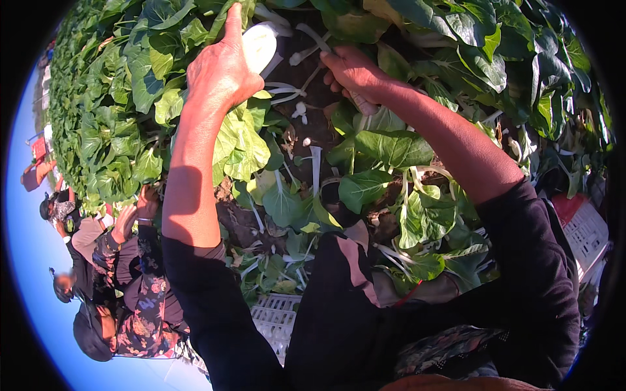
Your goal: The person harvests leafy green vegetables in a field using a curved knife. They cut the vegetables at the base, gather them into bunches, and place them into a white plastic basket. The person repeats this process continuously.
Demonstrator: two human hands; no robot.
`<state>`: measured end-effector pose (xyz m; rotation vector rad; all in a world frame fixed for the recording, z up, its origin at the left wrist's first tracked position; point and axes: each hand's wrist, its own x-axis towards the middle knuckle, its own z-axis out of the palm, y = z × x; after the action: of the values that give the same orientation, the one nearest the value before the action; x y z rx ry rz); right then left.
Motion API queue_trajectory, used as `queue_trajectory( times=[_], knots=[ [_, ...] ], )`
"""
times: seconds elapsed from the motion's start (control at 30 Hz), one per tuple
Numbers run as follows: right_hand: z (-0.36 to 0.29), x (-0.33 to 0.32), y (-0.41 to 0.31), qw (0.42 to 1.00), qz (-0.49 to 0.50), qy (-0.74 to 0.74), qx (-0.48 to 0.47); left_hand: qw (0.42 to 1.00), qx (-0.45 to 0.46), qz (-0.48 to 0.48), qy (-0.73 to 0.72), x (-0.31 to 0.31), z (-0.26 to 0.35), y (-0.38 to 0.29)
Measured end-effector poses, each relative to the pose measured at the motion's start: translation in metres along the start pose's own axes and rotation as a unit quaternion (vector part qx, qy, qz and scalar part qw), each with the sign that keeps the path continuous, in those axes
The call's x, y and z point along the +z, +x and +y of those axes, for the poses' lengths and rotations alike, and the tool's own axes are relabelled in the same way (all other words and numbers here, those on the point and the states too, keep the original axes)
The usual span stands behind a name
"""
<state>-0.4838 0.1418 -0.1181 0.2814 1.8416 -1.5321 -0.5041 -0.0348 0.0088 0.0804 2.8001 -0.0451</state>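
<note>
My left hand point(220, 76), at the upper middle, grips a head of bok choy with a thick white base point(260, 45); its upper leaves run out of the picture at the top. To the right, my right hand point(352, 73) is closed around a tool, probably a knife, whose pale handle end point(364, 105) sticks out below the fist. A pale strip point(313, 36) beyond the thumb may be its blade or a stalk. Between the hands, dark soil shows cut white stalks point(283, 90) and a small white root stub point(300, 111).
Dense rows of leafy greens point(107, 97) stand left and right point(469, 44). Loose leaves point(391, 146) litter the ground before my knees. A white plastic crate point(276, 317) sits below, and another crate point(584, 234) at right. Co-workers point(142, 303) crouch at left.
</note>
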Motion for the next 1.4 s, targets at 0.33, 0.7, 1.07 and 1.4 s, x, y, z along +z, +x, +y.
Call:
queue_trajectory(
  times=[0.33,0.7,1.07,1.4],
  knots=[
    [-0.001,0.022,0.068,0.999,0.028,0.0,-0.017,0.999,-0.041,0.018,0.011,0.058,-0.046,-0.026],
    [0.013,0.013,0.058,0.988,-0.127,-0.018,0.081,0.995,-0.055,0.051,-0.065,0.079,-0.049,-0.056],
    [0.047,0.042,-0.029,0.879,-0.189,0.438,0.008,0.919,0.0,0.169,-0.357,0.055,-0.024,-0.181],
    [0.063,0.043,-0.092,0.792,-0.361,0.47,0.145,0.795,-0.004,0.086,-0.6,0.055,-0.01,-0.208]
  ],
)
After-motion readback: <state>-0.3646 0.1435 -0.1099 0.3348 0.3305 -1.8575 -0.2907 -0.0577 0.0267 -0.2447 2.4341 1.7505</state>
